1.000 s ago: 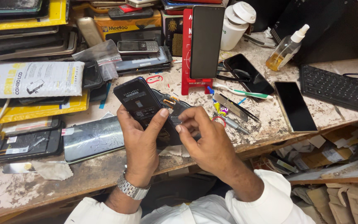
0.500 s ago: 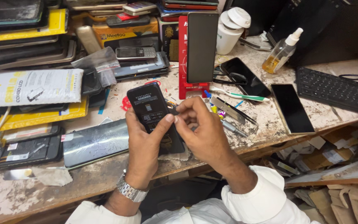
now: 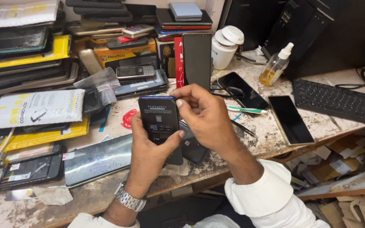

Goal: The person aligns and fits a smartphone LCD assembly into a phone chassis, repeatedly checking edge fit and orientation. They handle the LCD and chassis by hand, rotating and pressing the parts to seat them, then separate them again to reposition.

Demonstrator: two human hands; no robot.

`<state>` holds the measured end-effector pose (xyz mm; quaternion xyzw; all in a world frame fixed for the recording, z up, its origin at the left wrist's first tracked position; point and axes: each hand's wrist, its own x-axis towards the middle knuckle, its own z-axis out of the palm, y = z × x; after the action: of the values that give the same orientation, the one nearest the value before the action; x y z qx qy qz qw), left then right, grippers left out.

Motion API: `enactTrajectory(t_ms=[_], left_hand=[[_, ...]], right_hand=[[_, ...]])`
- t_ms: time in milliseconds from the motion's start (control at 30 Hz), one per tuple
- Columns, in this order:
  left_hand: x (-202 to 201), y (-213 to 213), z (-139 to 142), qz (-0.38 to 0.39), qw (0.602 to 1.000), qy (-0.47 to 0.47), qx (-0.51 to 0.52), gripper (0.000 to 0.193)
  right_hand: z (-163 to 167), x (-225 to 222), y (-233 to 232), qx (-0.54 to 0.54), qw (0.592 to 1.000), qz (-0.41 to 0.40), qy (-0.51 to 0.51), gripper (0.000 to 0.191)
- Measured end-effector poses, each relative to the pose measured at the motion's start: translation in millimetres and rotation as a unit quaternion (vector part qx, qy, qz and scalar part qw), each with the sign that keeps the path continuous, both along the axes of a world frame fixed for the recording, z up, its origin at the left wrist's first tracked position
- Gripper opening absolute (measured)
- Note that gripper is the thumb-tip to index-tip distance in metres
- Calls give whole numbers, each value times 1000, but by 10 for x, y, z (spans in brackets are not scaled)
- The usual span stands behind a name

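Since a moment ago we have raised the phone (image 3: 159,119) higher off the bench. Our left hand (image 3: 148,154) grips it from below, thumb on its right edge; our right hand (image 3: 205,116) pinches its top-right corner.

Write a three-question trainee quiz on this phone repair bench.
1. True or false: the left hand holds the opened phone upright.
2. Which hand touches the phone's top right corner? A) left B) right
3. Fill in: the spray bottle holds ____ liquid.

Key: 1 true. 2 B, the right hand. 3 yellowish.
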<state>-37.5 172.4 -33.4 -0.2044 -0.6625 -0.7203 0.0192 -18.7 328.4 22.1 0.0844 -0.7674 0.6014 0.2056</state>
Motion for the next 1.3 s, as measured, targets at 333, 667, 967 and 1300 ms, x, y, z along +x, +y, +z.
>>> enactTrajectory(t_ms=[333, 667, 967, 1300], left_hand=[[-85, 79, 150, 12, 992, 87, -91, 79], [-192, 74, 379, -24, 948, 160, -275, 85], [-223, 67, 473, -70, 905, 219, -358, 80], [-277, 29, 493, -115, 863, 304, -388, 88]], right_hand=[[178, 21, 318, 28, 999, 20, -36, 23], [332, 93, 754, 95, 985, 89, -114, 29], [346, 160, 839, 277, 950, 140, 25, 52], [172, 124, 772, 186, 977, 75, -69, 28]])
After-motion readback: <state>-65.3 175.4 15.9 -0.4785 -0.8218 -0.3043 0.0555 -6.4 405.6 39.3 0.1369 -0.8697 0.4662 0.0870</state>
